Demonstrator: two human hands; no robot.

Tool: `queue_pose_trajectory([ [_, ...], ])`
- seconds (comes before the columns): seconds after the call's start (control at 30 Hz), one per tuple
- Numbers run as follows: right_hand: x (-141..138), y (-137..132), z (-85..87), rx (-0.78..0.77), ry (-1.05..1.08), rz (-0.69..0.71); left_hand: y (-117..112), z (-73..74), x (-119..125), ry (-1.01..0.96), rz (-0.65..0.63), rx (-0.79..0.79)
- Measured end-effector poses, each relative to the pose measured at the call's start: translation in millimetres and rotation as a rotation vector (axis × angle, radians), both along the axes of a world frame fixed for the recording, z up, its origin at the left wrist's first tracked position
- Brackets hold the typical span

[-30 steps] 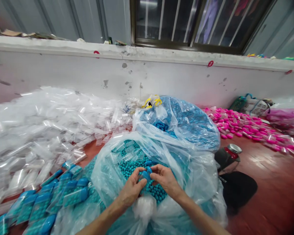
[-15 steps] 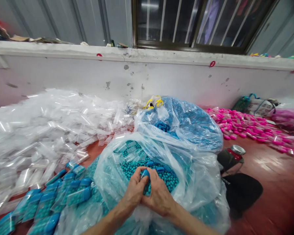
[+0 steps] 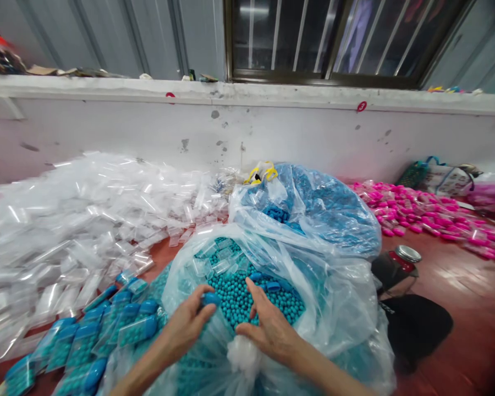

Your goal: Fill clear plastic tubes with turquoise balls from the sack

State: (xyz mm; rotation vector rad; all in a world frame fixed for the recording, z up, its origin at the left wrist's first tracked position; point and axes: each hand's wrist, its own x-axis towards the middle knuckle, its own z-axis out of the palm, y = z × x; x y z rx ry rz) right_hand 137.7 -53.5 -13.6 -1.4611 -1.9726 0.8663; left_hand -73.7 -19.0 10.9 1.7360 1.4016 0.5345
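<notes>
My left hand (image 3: 188,318) is closed around a small container with a rounded blue cap (image 3: 210,298); its lower part is hidden by my fingers. Over the near side of the bead bag, my right hand (image 3: 271,329) has its thumb and fingers apart and holds nothing. Below both hands lie round teal beads (image 3: 236,300) inside a large translucent plastic bag (image 3: 334,308). Loose blue caps (image 3: 274,286) and several clear empty boxes (image 3: 225,265) rest on the beads.
Filled blue-capped boxes (image 3: 81,345) lie at the left. Behind them spreads a heap of clear boxes (image 3: 86,203). A blue-filled bag (image 3: 322,203) stands farther back. Pink-capped boxes (image 3: 427,212), a metal-lidded jar (image 3: 407,253) and a black object (image 3: 416,324) are at the right.
My hands have separated from their joint hold on the blue-capped container. The left has moved left with it; the right has let go and opened.
</notes>
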Motion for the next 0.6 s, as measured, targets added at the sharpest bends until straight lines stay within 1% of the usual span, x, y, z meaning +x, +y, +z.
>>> queue_pose_trajectory([
  [0.03, 6, 1, -1.5, 0.004, -0.014, 0.003, 0, 6.2, -20, 0.13, 0.003, 0.062],
  [0.1, 18, 5, -6.7, 0.025, -0.075, 0.02, 1, 17.3, -53, 0.461, 0.092, 0.163],
  [0.13, 23, 7, -10.0, 0.041, -0.112, 0.025, 1, 21.4, -64, 0.619, 0.162, 0.23],
  [0.17, 28, 10, -13.5, 0.059, -0.148, 0.022, 2, 23.9, -69, 0.741, 0.216, 0.293],
  [0.2, 31, 13, -16.9, 0.076, -0.183, 0.009, 4, 24.6, -67, 0.811, 0.241, 0.343],
  [0.23, 33, 17, -19.7, 0.088, -0.218, -0.011, 6, 23.3, -60, 0.827, 0.229, 0.367],
  [0.27, 35, 21, -21.7, 0.097, -0.252, -0.031, 10, 20.0, -47, 0.797, 0.182, 0.375],
  [0.3, 36, 25, -22.8, 0.105, -0.289, -0.051, 15, 14.9, -31, 0.736, 0.107, 0.336],
  [0.33, 36, 30, -22.9, 0.114, -0.328, -0.071, 22, 8.1, -12, 0.679, 0.036, 0.296],
  [0.37, 35, 35, -22.2, 0.126, -0.369, -0.088, 29, 0.2, 7, 0.634, -0.021, 0.315],
  [0.43, 31, 46, -19.3, 0.157, -0.456, -0.11, 46, -17.5, 42, 0.583, -0.088, 0.327],
  [0.47, 28, 51, -17.7, 0.171, -0.507, -0.117, 54, -26.2, 56, 0.56, -0.115, 0.328],
  [0.53, 20, 61, -15.3, 0.189, -0.635, -0.122, 68, -40.9, 73, 0.552, -0.116, 0.331],
  [0.6, 14, 71, -14.5, 0.183, -0.761, -0.104, 76, -49.8, 79, 0.565, -0.101, 0.337],
])
